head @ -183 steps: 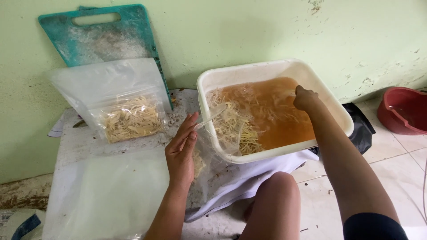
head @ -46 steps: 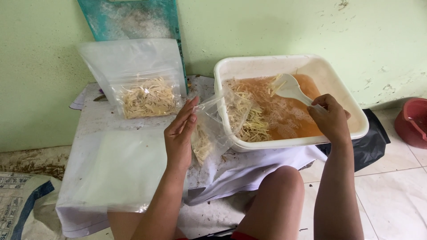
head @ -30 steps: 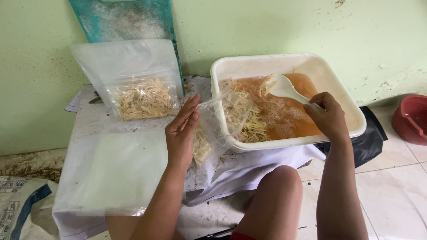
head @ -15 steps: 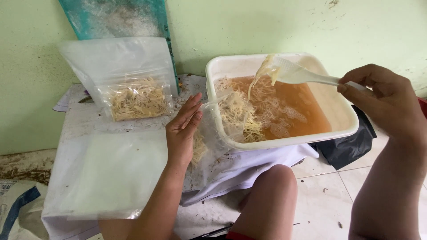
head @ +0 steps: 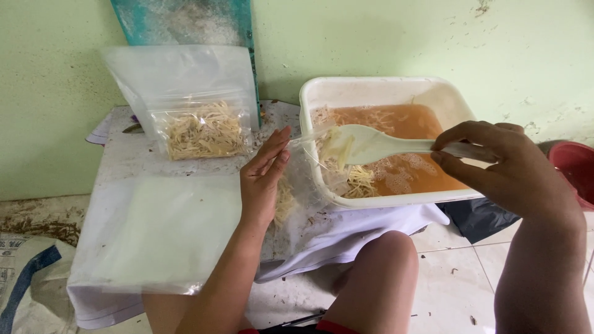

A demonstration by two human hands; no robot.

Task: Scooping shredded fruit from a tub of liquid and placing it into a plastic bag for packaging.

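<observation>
— What sits at the upper left of the frame?
— A clear bag of pale strips (head: 201, 127), propped against a teal board (head: 185, 21) on the bench (head: 124, 161) (leaning so it stays upright, I'd judge).

— And the left hand (head: 263, 179)?
— In the middle, fingers straight and together, pressed flat against an open plastic bag (head: 297, 179) beside the tub, seemingly to keep its mouth wide. Some strips already lie inside.

— The tub?
— A white tub (head: 383, 89) right of centre, holding orange-brown liquid and more shredded strips (head: 356, 179) heaped at its near left corner.

— The right hand (head: 501, 164)?
— Closed round the handle of a white spoon (head: 371, 143), bowl aimed towards the bag, carrying a few strips.
</observation>
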